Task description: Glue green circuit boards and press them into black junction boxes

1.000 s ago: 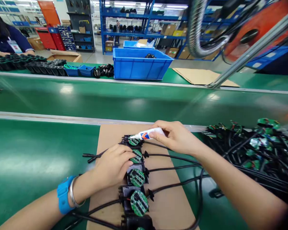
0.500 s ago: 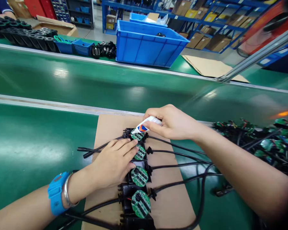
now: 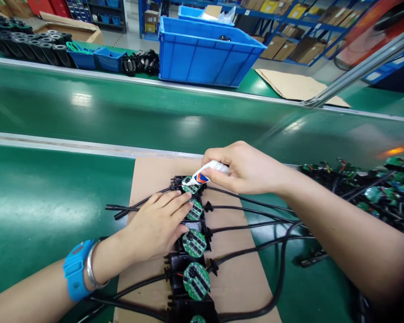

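Observation:
A row of black housings with round green circuit boards [image 3: 194, 242] and black cables lies on a brown cardboard sheet [image 3: 235, 278]. My left hand [image 3: 158, 224] rests flat across the second housing from the far end, fingers stretched out over its board. My right hand [image 3: 245, 168] is closed round a small white glue tube [image 3: 205, 172] with a red and blue label. The tube's tip touches the farthest board [image 3: 190, 187].
A heap of green boards with black cables [image 3: 366, 197] lies at the right. Beyond the green conveyor belt [image 3: 155, 116] stand a blue crate [image 3: 205, 51], small blue bins [image 3: 94, 58], rows of black parts [image 3: 30, 47] and a cardboard sheet [image 3: 296, 85].
The view has tilted downward. My left hand's fingers have straightened from curled to flat. My right hand has tipped the tube more steeply onto the farthest board.

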### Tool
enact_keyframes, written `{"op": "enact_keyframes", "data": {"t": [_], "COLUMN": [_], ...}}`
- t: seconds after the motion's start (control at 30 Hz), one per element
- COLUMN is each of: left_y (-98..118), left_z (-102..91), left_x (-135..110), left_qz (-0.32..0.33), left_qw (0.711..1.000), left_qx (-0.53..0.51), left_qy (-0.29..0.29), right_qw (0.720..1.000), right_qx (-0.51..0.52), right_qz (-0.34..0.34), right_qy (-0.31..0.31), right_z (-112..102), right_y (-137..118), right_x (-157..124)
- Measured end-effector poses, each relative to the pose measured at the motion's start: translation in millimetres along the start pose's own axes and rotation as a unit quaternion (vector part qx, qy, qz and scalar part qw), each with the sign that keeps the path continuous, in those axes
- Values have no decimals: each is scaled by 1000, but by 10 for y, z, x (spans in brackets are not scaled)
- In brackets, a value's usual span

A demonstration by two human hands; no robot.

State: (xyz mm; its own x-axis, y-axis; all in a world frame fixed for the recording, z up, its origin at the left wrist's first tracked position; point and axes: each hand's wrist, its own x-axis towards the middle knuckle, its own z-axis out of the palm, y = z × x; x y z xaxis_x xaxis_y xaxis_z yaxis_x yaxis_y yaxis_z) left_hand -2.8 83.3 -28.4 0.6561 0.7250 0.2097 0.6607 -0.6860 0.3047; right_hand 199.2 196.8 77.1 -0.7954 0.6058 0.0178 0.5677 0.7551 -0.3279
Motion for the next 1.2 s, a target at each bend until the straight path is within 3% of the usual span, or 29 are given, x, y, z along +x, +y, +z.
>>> {"op": "enact_keyframes", "data": {"t": [0.53,1.2], "left_y": [3,9], "left_z": [-12,-59], "left_x": [-3,-5], "left_qz": [-2,2], "left_qw": [1000,1000], "left_qx": [-1,-12], "left_qy": [-6,-9], "right_qw": [1000,1000], "right_qx": [-17,-26], "right_qz": [-5,-5], "right_qy": [-12,16], "right_z": [-76,-57], "right_y": [17,98], "right_x": [-166,-97]}}
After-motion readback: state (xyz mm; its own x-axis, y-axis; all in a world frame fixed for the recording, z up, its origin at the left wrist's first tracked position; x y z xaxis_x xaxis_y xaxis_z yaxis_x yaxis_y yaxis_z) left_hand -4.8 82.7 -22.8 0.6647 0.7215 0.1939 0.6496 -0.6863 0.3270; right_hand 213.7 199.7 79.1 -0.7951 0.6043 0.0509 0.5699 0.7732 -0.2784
